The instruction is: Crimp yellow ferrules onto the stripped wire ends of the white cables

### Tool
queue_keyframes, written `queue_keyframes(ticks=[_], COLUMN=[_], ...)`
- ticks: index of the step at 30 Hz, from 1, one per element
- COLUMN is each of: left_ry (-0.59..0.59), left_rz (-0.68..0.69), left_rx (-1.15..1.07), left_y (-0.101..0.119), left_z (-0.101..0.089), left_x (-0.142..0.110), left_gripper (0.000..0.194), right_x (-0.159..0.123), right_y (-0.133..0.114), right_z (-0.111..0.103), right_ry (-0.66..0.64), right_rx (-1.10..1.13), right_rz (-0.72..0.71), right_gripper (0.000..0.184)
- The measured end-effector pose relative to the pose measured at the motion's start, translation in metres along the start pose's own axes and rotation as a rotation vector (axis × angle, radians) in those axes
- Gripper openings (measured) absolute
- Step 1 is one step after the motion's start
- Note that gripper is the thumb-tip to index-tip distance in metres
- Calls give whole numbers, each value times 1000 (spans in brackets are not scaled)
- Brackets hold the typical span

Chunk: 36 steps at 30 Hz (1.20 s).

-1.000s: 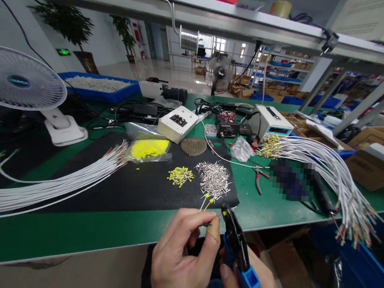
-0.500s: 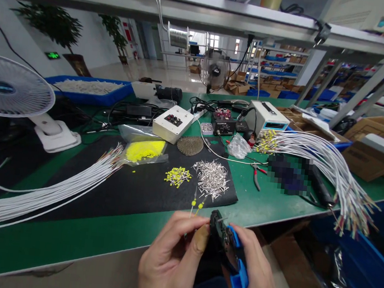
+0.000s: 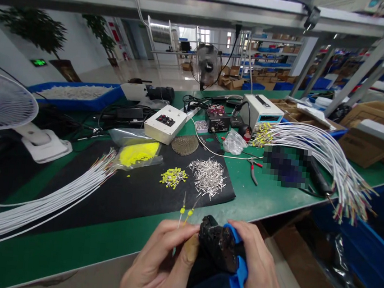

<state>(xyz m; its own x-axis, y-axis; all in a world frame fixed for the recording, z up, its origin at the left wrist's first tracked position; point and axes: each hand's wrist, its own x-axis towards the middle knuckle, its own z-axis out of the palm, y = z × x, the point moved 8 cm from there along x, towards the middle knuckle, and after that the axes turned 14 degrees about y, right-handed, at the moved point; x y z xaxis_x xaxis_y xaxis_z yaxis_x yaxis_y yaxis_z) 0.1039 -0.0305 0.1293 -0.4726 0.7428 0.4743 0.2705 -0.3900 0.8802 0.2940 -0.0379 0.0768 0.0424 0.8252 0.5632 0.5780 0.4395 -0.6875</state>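
Note:
My left hand (image 3: 158,263) is closed in a pinch near the bench's front edge, its thumb wearing a tan cover. Thin wires (image 3: 180,217) rise from between its fingers, two of them tipped with yellow-collared metal terminals. My right hand (image 3: 258,268) is wrapped round the blue handles of a black-headed crimping tool (image 3: 218,241). The tool's head lies beside my left fingertips; whether a wire sits in its jaws I cannot make out. Beyond the hands, a small pile of yellow-collared terminals (image 3: 174,177) and a larger pile of bare silver pins (image 3: 207,177) lie on the black mat (image 3: 139,195).
White cable bundles lie at left (image 3: 54,198) and right (image 3: 327,152). A bag of yellow parts (image 3: 138,153), a white switch box (image 3: 165,123) and red-handled cutters (image 3: 253,171) are on the bench. A fan (image 3: 8,108) stands left; a metal shelf (image 3: 191,8) crosses above.
The crimping tool has turned, showing more of its broad side. Both hands appear slightly lower and further left, as the whole view has shifted too. The grips are unchanged.

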Motion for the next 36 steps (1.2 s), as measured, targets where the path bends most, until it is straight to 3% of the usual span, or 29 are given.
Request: queue_keyframes(ticks=[9,16,36], left_ry=[11,16,-32], left_rz=[11,32,79], left_rx=[-8,11,76], left_y=[2,8,11], left_z=[2,1,1], left_x=[-2,-5,-5], left_gripper=[11,13,10], right_x=[-8,-4,-7], right_y=[6,5,3], right_z=[0,1,5], right_ry=[-17,-8,9], right_rx=[-143,-27,-56], right_rz=[-115,-13,-37], right_gripper=[84,61,53])
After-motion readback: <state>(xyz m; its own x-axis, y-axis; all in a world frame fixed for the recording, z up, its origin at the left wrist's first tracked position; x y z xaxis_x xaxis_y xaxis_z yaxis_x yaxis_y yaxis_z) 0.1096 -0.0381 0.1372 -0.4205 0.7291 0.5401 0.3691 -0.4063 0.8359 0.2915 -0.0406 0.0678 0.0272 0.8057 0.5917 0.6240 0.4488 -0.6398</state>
